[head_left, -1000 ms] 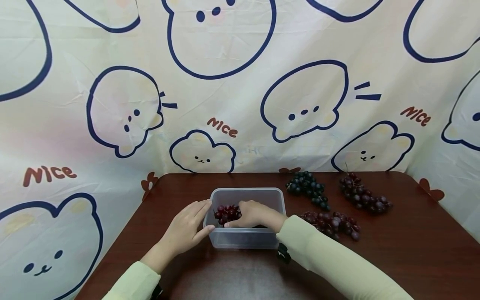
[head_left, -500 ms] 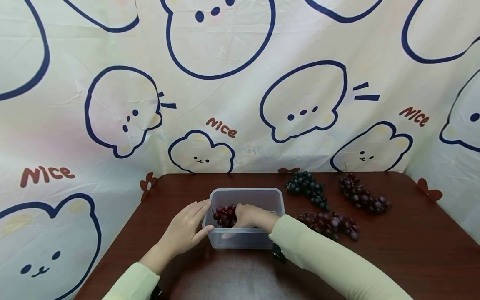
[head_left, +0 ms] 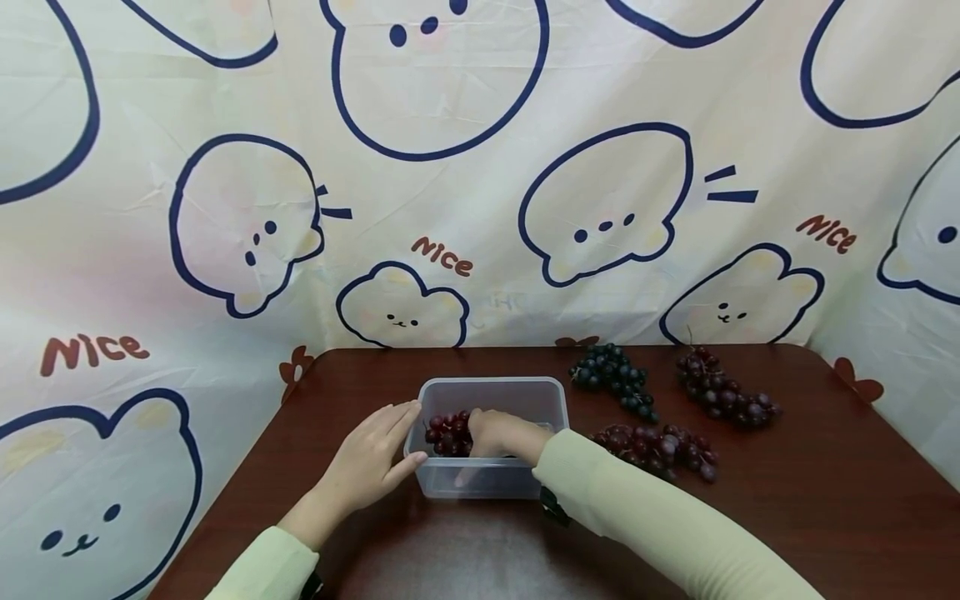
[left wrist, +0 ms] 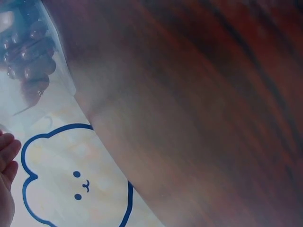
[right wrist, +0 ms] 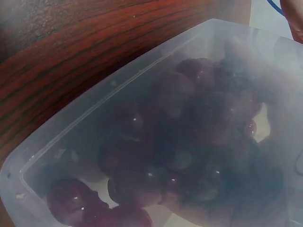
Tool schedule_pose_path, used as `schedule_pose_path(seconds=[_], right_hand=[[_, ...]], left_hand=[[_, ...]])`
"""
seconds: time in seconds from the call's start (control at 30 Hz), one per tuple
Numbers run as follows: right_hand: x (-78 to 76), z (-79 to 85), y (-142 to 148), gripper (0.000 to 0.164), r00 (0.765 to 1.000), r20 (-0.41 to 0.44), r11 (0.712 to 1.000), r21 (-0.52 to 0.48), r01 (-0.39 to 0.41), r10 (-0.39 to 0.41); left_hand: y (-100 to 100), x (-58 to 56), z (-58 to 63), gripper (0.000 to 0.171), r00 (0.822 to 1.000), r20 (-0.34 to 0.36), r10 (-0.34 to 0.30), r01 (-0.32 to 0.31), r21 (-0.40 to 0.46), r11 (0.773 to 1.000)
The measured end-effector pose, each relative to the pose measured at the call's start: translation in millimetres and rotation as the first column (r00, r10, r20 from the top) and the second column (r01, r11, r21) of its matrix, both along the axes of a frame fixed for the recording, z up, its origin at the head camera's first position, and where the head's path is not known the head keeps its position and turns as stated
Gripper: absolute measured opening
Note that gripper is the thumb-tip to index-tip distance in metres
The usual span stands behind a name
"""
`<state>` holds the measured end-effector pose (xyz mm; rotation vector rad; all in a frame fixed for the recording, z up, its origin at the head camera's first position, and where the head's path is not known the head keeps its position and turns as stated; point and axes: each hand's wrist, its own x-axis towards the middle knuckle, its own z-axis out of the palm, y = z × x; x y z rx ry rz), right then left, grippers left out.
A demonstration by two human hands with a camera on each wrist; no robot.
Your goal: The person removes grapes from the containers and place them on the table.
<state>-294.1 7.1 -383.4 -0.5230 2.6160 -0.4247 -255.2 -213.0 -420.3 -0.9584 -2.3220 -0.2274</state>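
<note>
A translucent plastic box point(head_left: 517, 483) stands mid-table with a bunch of red grapes point(head_left: 447, 435) in its left part. My left hand point(head_left: 369, 454) rests on the box's left end, its fingers fairly straight and the thumb at the front corner. Inside the box, my right hand point(head_left: 504, 435) holds the bunch from its right side; the thumb shows blurred through the front wall. In the right wrist view, dark grapes point(right wrist: 137, 161) appear through the cloudy plastic with the hand around them. The left wrist view catches grapes point(left wrist: 33, 61) through the box and a few fingers point(left wrist: 8, 153).
Right of the box, a dark red bunch point(head_left: 663, 450) lies closest, a blue-black bunch point(head_left: 615, 379) behind it, and a purple bunch point(head_left: 723, 390) farther right. A printed cloth point(head_left: 480, 192) hangs behind the brown table point(head_left: 810, 492).
My right hand has shifted slightly left and deeper into the box, its thumb now behind the front wall. The left hand keeps its place on the box.
</note>
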Motion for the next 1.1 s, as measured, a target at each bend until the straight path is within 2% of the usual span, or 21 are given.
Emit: schedule_pose_path(seconds=[0.17, 0.33, 0.73, 0.9, 1.1], right_hand=[[-1.5, -0.4, -0.2, 0.076, 0.998, -0.026, 0.998, 0.026, -0.056, 0.057], [-1.9, -2.8, 0.1, 0.057, 0.998, -0.046, 0.999, 0.010, -0.052, 0.052], [-1.3, -5.2, 0.4, 0.051, 0.989, -0.126, 0.997, 0.024, -0.072, 0.074], [-1.6, -5.3, 1.3, 0.042, 0.975, -0.200, 0.995, 0.039, -0.089, 0.095], [-0.4, -3.1, 1.8, 0.043, 0.955, -0.273, 0.993, 0.053, -0.101, 0.112]], left_hand=[[0.1, 0.5, -0.1, 0.077, 1.000, 0.007, 0.005, -0.005, -0.002, 1.000], [-0.2, 1.0, -0.1, 0.075, 1.000, 0.007, 0.006, -0.005, -0.005, 1.000], [-0.2, 1.5, 0.0, 0.078, 1.000, 0.003, -0.005, 0.005, 0.000, 1.000], [-0.2, 0.6, 0.4, 0.077, 1.000, -0.005, -0.015, 0.015, 0.005, 1.000], [0.0, -0.1, 0.9, 0.078, 1.000, -0.007, -0.018, 0.018, 0.003, 1.000]])
